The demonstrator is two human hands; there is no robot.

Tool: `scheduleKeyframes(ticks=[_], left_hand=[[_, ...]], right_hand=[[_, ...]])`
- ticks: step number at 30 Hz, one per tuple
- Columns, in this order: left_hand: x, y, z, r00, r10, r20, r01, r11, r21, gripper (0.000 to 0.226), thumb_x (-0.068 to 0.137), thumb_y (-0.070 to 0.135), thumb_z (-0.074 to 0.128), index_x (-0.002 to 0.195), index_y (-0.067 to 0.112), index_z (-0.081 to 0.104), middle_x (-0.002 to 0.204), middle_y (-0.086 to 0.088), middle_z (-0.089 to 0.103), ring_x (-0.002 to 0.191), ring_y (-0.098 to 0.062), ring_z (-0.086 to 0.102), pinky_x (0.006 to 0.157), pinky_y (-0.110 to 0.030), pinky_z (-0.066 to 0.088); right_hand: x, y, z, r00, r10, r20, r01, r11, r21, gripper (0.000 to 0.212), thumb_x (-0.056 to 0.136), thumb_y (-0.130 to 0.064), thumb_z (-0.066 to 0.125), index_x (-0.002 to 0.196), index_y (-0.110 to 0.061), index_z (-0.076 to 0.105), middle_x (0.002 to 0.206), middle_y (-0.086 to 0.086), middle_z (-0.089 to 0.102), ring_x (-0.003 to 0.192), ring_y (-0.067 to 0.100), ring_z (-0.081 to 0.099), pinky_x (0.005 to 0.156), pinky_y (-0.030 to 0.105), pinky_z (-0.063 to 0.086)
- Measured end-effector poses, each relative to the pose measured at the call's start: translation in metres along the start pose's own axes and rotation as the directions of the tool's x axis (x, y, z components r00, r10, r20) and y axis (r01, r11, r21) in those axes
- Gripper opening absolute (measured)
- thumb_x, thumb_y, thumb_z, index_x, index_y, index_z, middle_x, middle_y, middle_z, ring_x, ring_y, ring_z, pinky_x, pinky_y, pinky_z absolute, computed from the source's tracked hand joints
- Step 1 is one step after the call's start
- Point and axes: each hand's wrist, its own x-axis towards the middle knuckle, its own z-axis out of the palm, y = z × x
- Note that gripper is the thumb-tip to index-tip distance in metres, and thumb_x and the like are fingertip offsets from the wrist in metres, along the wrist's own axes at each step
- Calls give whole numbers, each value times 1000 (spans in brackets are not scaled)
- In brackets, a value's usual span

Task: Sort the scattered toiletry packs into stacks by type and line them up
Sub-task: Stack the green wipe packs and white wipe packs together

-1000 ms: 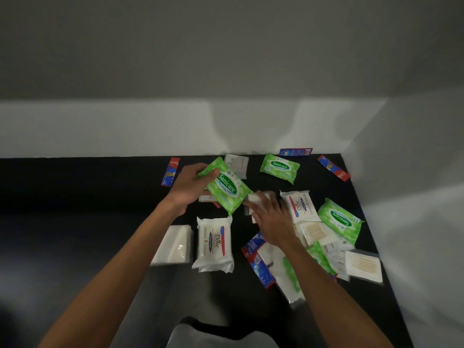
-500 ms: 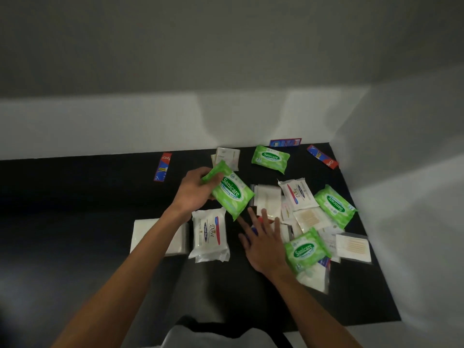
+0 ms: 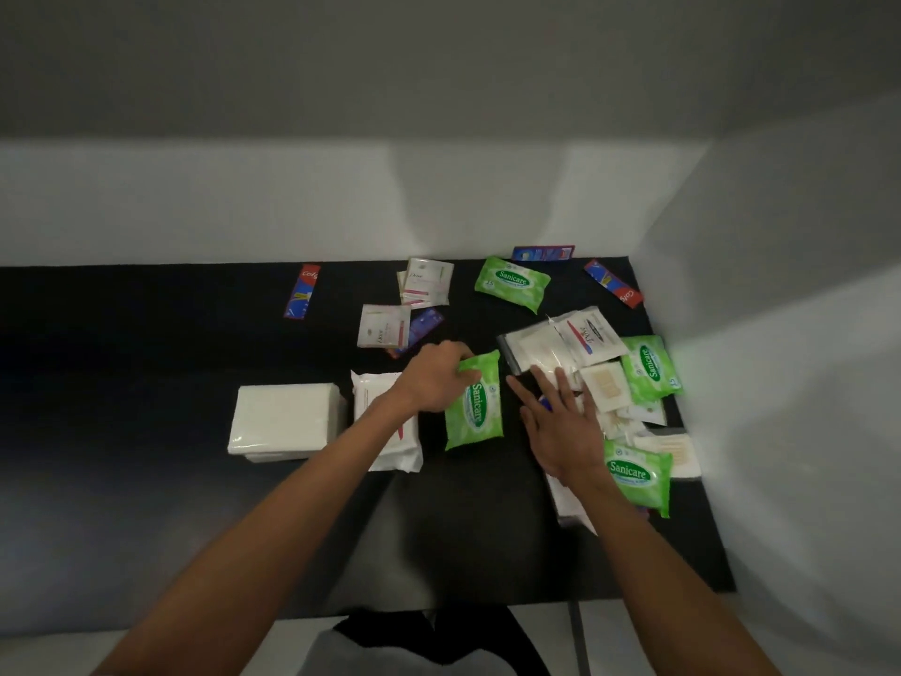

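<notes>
Four green wipe packs are showing in the head view. One of them, the green soft-film wet-wipe pack with white lettering (image 3: 475,407), is lying lengthwise near the middle of the black table mat (image 3: 146,383), just beside the white printed wipe pack (image 3: 378,407). Whether it is fully resting on the mat I cannot tell. The left hand (image 3: 434,383) is gripping it at its far left corner, fingers curling over the top edge. The right hand (image 3: 560,426) is hovering flat, fingers spread and holding nothing, over the jumbled heap of white sachets and the clear cotton-bud packet (image 3: 604,383) on the right. The other three are lying apart: the far green pack (image 3: 512,283) near the wall, the right green pack (image 3: 651,368) by the mat's edge, and the near green pack (image 3: 636,475) beside the right wrist. The plain white tissue pack (image 3: 285,417) is sitting left of the printed one.

By its look, the held pack is going to be light, squashy and slick, with film that slides easily and moist contents that sag when pinched by a corner. Taking it across the middle, thumb under and fingers over, is looking safer. Laying each pack flat, label up, is looking like the way to stop a stack from sliding.
</notes>
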Motion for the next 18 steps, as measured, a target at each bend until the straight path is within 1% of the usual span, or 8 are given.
scheduleKeyframes(ticks=[3, 5, 7, 9, 10, 14, 16, 18], left_hand=[[9, -1, 15, 996, -46, 72, 43, 998, 36, 32, 104, 34, 63, 131, 18, 64, 120, -9, 69, 108, -25, 69, 87, -39, 56], [11, -2, 22, 995, -54, 78, 52, 998, 29, 31, 105, 31, 62, 132, 17, 64, 118, -7, 67, 107, -22, 66, 82, -33, 49], [13, -3, 27, 995, -65, 73, 65, 998, 16, 28, 105, 30, 62, 130, 17, 65, 119, -8, 69, 110, -24, 67, 82, -32, 46], [15, -3, 32, 994, -84, 65, 86, 996, -35, 25, 105, 29, 62, 127, 17, 66, 119, -8, 70, 111, -24, 68, 82, -32, 47], [15, -4, 35, 993, -100, 60, 104, 992, -71, 25, 104, 29, 63, 127, 18, 66, 119, -7, 70, 110, -23, 68, 82, -32, 48], [10, -2, 49, 989, -145, -8, 143, 983, -112, 30, 103, 32, 64, 131, 23, 65, 126, -7, 66, 123, -23, 59, 92, -32, 46], [4, 2, 60, 981, -184, -55, 176, 976, -132, 41, 102, 32, 66, 141, 23, 56, 135, -11, 57, 131, -26, 50, 99, -34, 40], [-3, 7, 73, 965, -248, -83, 233, 959, -165, 57, 100, 28, 70, 151, 21, 44, 144, -16, 44, 131, -31, 52, 105, -37, 42]], right_hand=[[4, 8, 1, 999, -12, -49, 14, 998, 55, 56, 113, -39, 38, 166, -44, 23, 174, -3, 27, 163, 30, 15, 130, 55, 19], [4, 3, -3, 987, 63, -144, -14, 948, 319, 45, 113, -29, 42, 158, -29, 45, 161, 2, 50, 156, 27, 34, 127, 49, 29], [-5, -13, -21, 967, 219, -133, -76, 742, 666, 32, 112, -28, 48, 144, -27, 56, 141, -3, 63, 133, 13, 57, 110, 35, 47], [-16, -34, -40, 974, 227, 12, -124, 486, 865, 31, 107, -31, 62, 138, -28, 56, 129, -12, 67, 114, -3, 64, 96, 23, 53], [-21, -43, -43, 978, 194, 75, -151, 410, 899, 37, 104, -34, 68, 138, -28, 55, 127, -14, 67, 111, -5, 65, 92, 20, 55], [-31, -59, -34, 967, 214, 142, -217, 382, 898, 43, 99, -31, 75, 135, -26, 52, 121, -12, 65, 106, -3, 64, 80, 8, 53], [-31, -62, -29, 957, 246, 150, -238, 381, 893, 38, 100, -26, 74, 132, -24, 54, 121, -9, 67, 105, -6, 64, 77, 7, 53], [-31, -63, -26, 954, 256, 157, -254, 409, 876, 35, 101, -24, 73, 132, -24, 55, 122, -9, 67, 105, -6, 63, 80, 10, 54]])
